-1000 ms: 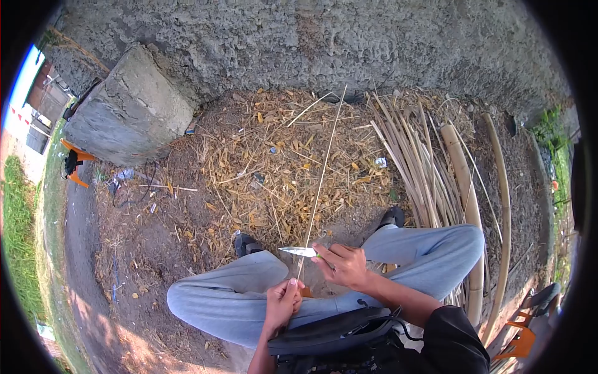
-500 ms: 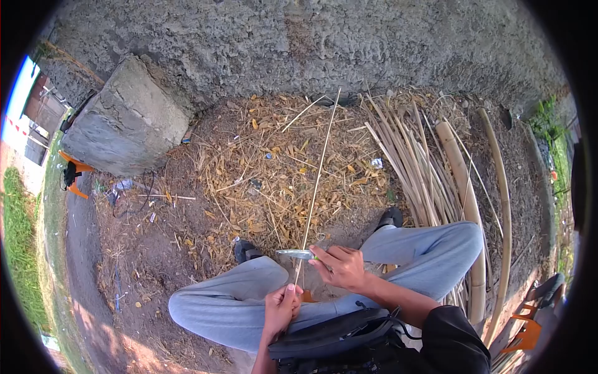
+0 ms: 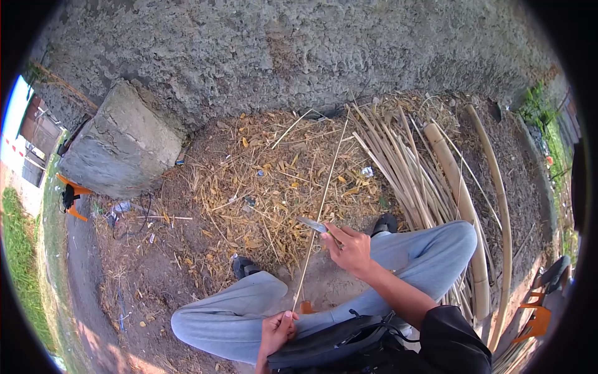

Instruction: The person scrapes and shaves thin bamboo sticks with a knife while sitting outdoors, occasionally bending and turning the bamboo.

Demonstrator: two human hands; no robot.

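Note:
A long thin bamboo strip (image 3: 324,193) runs from between my knees up towards the wall. Its near end is pinched in my left hand (image 3: 276,331), low by my left thigh. My right hand (image 3: 350,249) is closed round the handle of a knife (image 3: 311,223), higher up along the strip. The blade points left and lies across the strip; whether it touches the strip I cannot tell. Most of the knife's handle is hidden by my fingers.
Split bamboo strips (image 3: 408,171) lie in a pile at the right, beside a thick bamboo pole (image 3: 458,187) and a thinner curved pole (image 3: 498,187). A concrete block (image 3: 124,140) stands at the left by the rough wall (image 3: 349,50). Dry leaves (image 3: 280,187) cover the ground ahead.
My right hand has moved the knife up along the strip, away from my left hand, and the blade has tilted. My left hand sits slightly lower. The view has shifted upward.

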